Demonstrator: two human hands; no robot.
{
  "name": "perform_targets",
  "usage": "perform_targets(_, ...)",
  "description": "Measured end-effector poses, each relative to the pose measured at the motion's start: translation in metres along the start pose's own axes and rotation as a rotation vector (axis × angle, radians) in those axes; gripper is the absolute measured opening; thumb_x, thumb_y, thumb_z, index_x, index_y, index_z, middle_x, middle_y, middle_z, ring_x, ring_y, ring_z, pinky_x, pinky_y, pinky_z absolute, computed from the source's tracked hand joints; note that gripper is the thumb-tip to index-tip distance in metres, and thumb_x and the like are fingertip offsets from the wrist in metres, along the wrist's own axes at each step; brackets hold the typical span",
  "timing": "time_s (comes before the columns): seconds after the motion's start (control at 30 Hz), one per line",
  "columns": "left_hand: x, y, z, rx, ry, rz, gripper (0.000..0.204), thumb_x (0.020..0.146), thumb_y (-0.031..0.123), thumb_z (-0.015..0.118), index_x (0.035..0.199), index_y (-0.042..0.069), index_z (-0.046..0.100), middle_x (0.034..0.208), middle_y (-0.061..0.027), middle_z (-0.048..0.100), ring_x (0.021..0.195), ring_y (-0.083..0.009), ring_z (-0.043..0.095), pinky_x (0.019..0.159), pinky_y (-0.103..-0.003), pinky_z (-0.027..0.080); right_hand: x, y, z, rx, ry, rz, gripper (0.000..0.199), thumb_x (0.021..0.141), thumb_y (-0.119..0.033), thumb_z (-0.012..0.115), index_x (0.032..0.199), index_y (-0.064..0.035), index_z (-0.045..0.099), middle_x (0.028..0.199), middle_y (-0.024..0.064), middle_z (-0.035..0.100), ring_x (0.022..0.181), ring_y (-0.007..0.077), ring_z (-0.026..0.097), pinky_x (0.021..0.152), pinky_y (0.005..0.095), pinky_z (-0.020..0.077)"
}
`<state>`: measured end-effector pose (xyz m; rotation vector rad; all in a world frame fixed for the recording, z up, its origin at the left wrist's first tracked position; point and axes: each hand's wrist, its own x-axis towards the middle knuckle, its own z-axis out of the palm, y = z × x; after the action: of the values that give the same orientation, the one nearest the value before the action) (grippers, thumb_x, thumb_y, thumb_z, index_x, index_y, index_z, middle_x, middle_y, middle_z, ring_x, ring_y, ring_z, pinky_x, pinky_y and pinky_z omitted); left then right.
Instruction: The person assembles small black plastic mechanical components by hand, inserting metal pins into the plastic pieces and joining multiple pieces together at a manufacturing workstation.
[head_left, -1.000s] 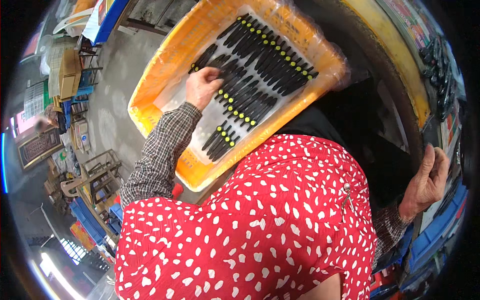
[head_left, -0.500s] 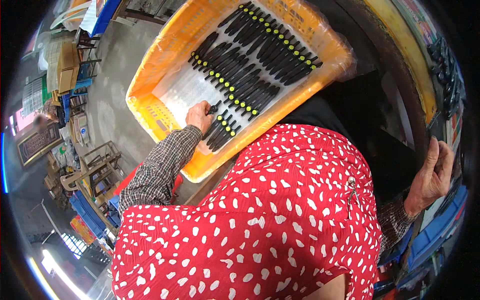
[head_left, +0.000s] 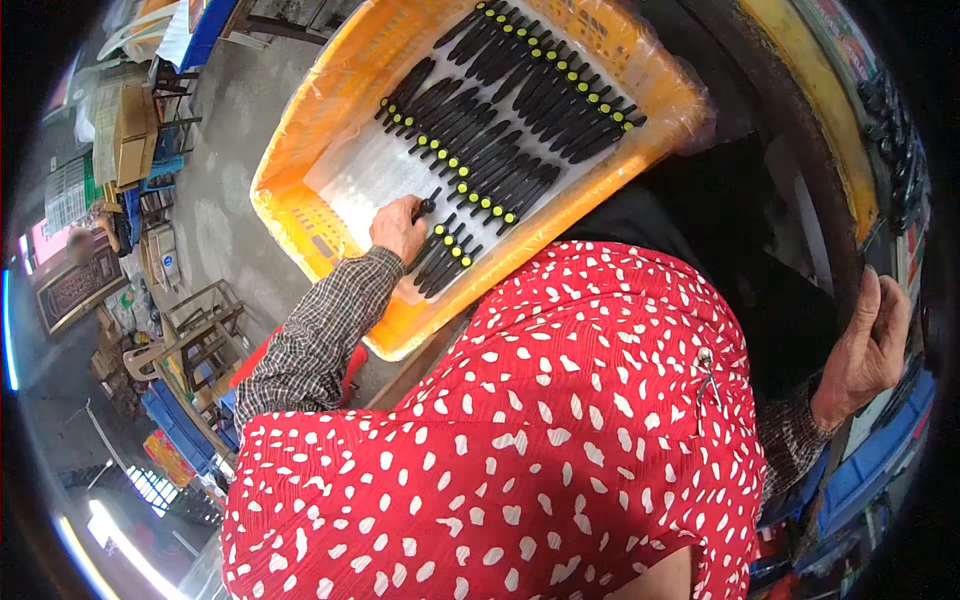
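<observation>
My left hand (head_left: 399, 229) reaches into an orange plastic crate (head_left: 295, 207) lined with clear film. Its fingers are closed on a slim black part (head_left: 427, 206), mostly covered by the hand. Just beside it lies a short row of black parts (head_left: 441, 268), each with a yellow-green round dot near one end. Longer rows of the same black parts (head_left: 480, 150) fill the middle and far side of the crate. My right hand (head_left: 868, 350) is at the right, by a dark table edge, thumb raised apart from loosely bent fingers, with nothing visible in it.
A heap of black parts (head_left: 897, 150) lies on the worktop at the far right. Below it stands a blue bin (head_left: 862, 470). On the left are a grey floor (head_left: 225, 200), a wooden frame (head_left: 205, 335) and cardboard boxes (head_left: 136, 135).
The black part in my left hand has tilted slightly more upright, and the hand has shifted a little. My right hand stays nearly where it was.
</observation>
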<state>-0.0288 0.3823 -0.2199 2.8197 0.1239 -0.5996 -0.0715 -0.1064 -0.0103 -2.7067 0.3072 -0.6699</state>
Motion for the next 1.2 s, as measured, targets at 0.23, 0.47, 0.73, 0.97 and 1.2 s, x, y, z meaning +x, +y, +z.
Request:
perform_targets(0.23, -0.003, -0.018, 0.017, -0.088, -0.052, 0.006, 0.025, 0.074, 0.009, 0.056, 0.097, 0.006, 0.064, 0.09, -0.0174, 0.066, 0.087, -0.0346, 0.062, 0.08, -0.041, 0.049, 0.0, 0.003, -0.001, 0.02, -0.007, 0.008, 0.016, 0.088, -0.014, 0.063, 0.098, -0.0008, 0.065, 0.087, 0.0042, 0.063, 0.081, 0.0111, 0.058, 0.073, 0.0237, 0.0475)
perform_targets(0.47, -0.006, -0.028, 0.022, -0.115, -0.041, 0.021, 0.033, 0.071, 0.004, 0.066, 0.103, 0.005, 0.062, 0.086, -0.0148, 0.067, 0.079, -0.0255, 0.065, 0.074, -0.034, 0.051, 0.001, 0.003, 0.0, -0.024, -0.023, -0.023, 0.017, 0.089, -0.014, 0.062, 0.098, -0.0008, 0.065, 0.088, 0.0044, 0.063, 0.08, 0.011, 0.059, 0.073, 0.0232, 0.0475)
perform_targets(0.73, -0.012, -0.011, 0.017, -0.073, 0.009, -0.057, 0.04, 0.07, 0.002, 0.066, 0.108, 0.012, 0.061, 0.086, -0.0115, 0.064, 0.078, -0.0255, 0.063, 0.074, -0.035, 0.051, 0.001, -0.001, 0.001, -0.025, -0.003, -0.036, 0.017, 0.089, -0.014, 0.061, 0.099, -0.0006, 0.065, 0.086, 0.0042, 0.062, 0.08, 0.0105, 0.058, 0.071, 0.0227, 0.0471)
perform_targets(0.97, -0.01, -0.018, 0.022, -0.013, -0.008, 0.021, 0.04, 0.071, 0.001, 0.064, 0.108, 0.014, 0.06, 0.088, -0.0116, 0.063, 0.082, -0.0267, 0.062, 0.076, -0.036, 0.05, -0.002, -0.002, 0.0, -0.023, -0.02, -0.004, 0.016, 0.09, -0.013, 0.061, 0.099, 0.0001, 0.065, 0.086, 0.0033, 0.061, 0.08, 0.01, 0.057, 0.072, 0.0225, 0.0465)
perform_targets(1.2, -0.013, -0.009, 0.02, 0.021, 0.084, 0.041, 0.035, 0.073, 0.004, 0.056, 0.105, 0.016, 0.061, 0.087, -0.0128, 0.061, 0.086, -0.0315, 0.06, 0.076, -0.042, 0.047, 0.0, 0.004, 0.0, 0.004, -0.039, -0.039, 0.015, 0.089, -0.012, 0.061, 0.098, 0.0, 0.065, 0.086, 0.0029, 0.061, 0.078, 0.0098, 0.056, 0.072, 0.0227, 0.0462)
